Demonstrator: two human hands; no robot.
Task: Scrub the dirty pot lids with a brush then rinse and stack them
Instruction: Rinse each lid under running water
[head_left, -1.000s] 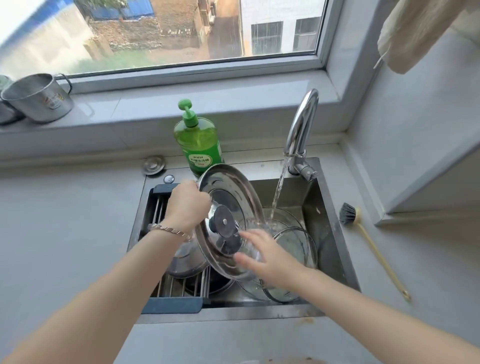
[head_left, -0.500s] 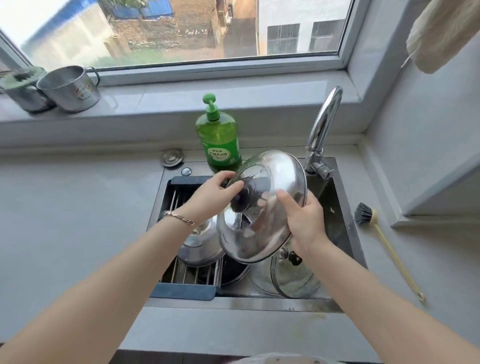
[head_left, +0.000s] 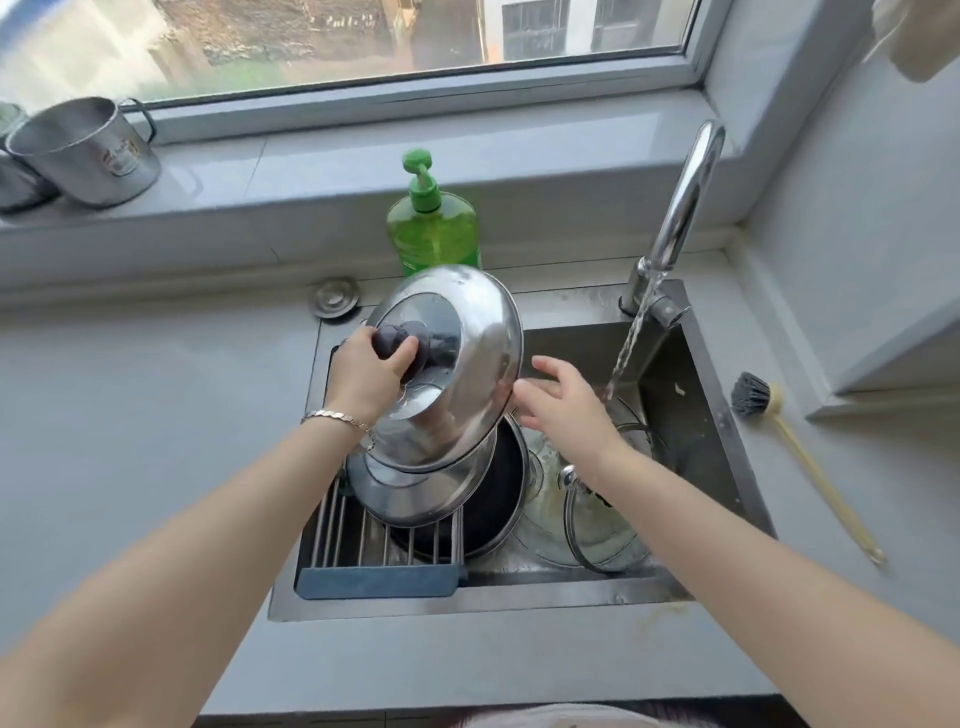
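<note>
Left hand (head_left: 366, 374): grip clasps knob (head_left: 387, 340) of tilted steel lid (head_left: 467, 364) above rack (head_left: 374, 577), sink (head_left: 467, 605) left side. Right hand (head_left: 566, 410): grip wide, empty, just beside lid rim.

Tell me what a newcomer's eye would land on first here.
First comes the big shiny steel lid, held tilted over the left side of the sink. The left hand grips its dark knob, and the right hand is open beside its rim. Next come the tap at the back right, running water into the sink, and the bright green soap bottle behind the lid.
</note>
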